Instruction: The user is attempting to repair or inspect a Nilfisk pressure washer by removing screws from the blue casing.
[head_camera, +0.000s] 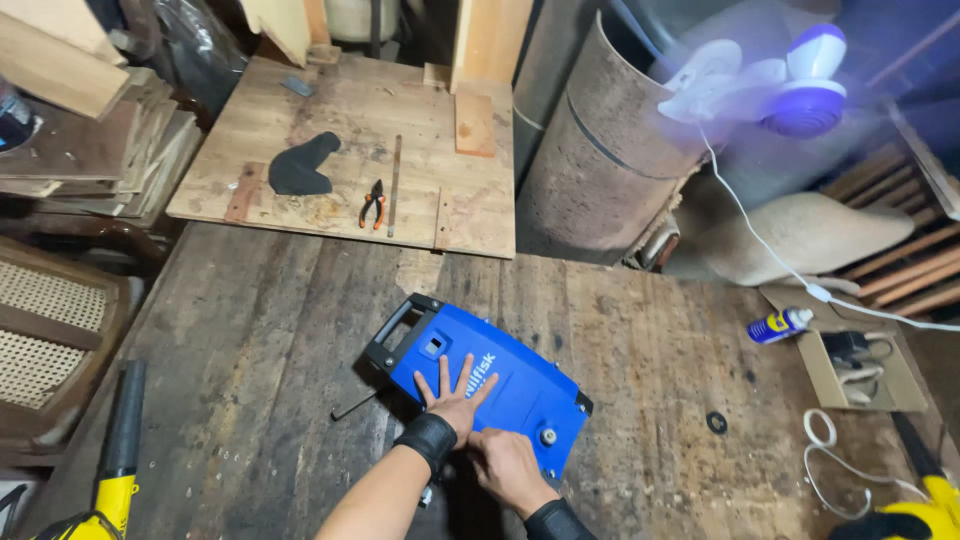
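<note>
Both hands lie on the blue machine casing (500, 385): left hand (455, 400) flat, fingers spread; right hand (505, 465) open, touching it

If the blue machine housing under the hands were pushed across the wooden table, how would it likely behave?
The blue machine housing looks like rigid moulded plastic, so it probably would not flex. It lies flat and broad on the rough plank table, so it would likely slide rather than tip or roll. With the left hand spread on it and the right hand alongside, its weight cannot be judged.
</note>
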